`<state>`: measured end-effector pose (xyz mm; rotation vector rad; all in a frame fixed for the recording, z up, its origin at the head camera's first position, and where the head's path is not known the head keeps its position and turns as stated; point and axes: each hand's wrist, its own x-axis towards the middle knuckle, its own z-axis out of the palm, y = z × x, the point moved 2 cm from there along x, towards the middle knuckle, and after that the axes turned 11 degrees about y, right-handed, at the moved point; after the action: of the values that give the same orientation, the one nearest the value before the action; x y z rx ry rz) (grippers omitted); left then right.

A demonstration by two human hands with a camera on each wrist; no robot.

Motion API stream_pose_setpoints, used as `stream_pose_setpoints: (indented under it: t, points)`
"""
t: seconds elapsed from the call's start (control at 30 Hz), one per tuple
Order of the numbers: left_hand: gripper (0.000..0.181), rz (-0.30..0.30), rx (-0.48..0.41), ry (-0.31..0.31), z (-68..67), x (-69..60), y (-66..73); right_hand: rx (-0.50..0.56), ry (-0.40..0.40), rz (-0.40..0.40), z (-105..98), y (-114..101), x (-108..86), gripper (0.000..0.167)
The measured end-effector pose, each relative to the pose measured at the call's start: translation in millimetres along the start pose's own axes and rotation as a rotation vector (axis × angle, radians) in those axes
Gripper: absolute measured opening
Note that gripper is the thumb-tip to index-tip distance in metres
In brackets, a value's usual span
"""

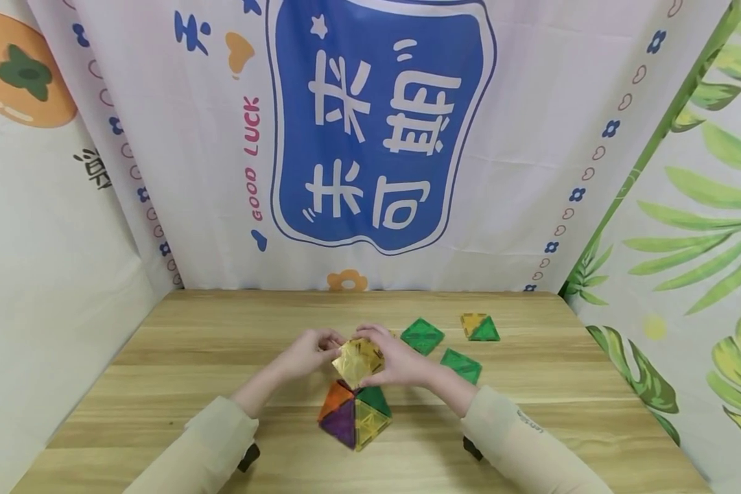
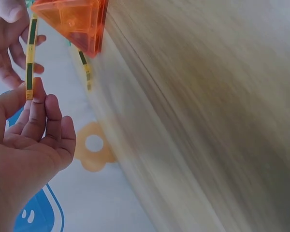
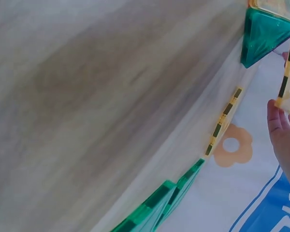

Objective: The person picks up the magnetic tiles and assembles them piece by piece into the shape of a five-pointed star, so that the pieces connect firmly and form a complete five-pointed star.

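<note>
In the head view, a see-through yellow magnetic tile (image 1: 353, 363) is held up between both hands, just beyond a small built shape of coloured tiles. My left hand (image 1: 309, 353) pinches its left corner between thumb and fingertips; the left wrist view shows the tile (image 2: 30, 63) edge-on in that pinch. On the opposite side my right hand (image 1: 400, 360) grips it, thumb low and fingers over the top. The shape on the table has orange (image 1: 334, 400), purple (image 1: 339, 423), green (image 1: 374, 400) and yellow (image 1: 370, 424) faces. Whether the held tile touches it, I cannot tell.
Right of the hands, two green tiles (image 1: 422, 336) (image 1: 462, 366) lie on the wooden table (image 1: 222, 322). Farther right are a yellow tile (image 1: 472, 322) and a green triangle (image 1: 485, 330). A printed cloth (image 1: 519, 171) hangs behind the table.
</note>
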<state>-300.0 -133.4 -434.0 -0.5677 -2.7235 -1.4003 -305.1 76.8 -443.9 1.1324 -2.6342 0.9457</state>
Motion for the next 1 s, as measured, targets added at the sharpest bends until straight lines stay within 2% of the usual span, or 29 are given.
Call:
stream_pose_setpoints:
  t: [0.2, 0.37, 0.6, 0.77, 0.87, 1.0]
  points:
    - [0.017, -0.006, -0.04, 0.021, -6.9, -0.4, -2.4, 0.244, 0.061, 0.18, 2, 12, 0.6, 0.058]
    - [0.018, 0.006, -0.032, 0.019, -7.8, 1.6, -4.8, 0.443, 0.091, 0.293, 5, 18, 0.0, 0.04]
    - [0.021, -0.007, -0.067, -0.037, 1.5, 2.4, -15.4, 0.598, 0.043, 0.421, 14, 24, -0.1, 0.035]
    - [0.021, -0.024, -0.084, -0.074, 6.6, 2.4, -23.6, 0.607, -0.019, 0.479, 17, 25, 1.3, 0.034]
    - [0.021, -0.005, -0.073, -0.098, 8.2, 2.8, -27.4, 0.554, -0.038, 0.496, 18, 25, 2.5, 0.034]
    - [0.021, -0.005, -0.043, -0.129, 9.0, 2.3, -31.3, 0.483, -0.053, 0.482, 18, 24, 4.1, 0.033]
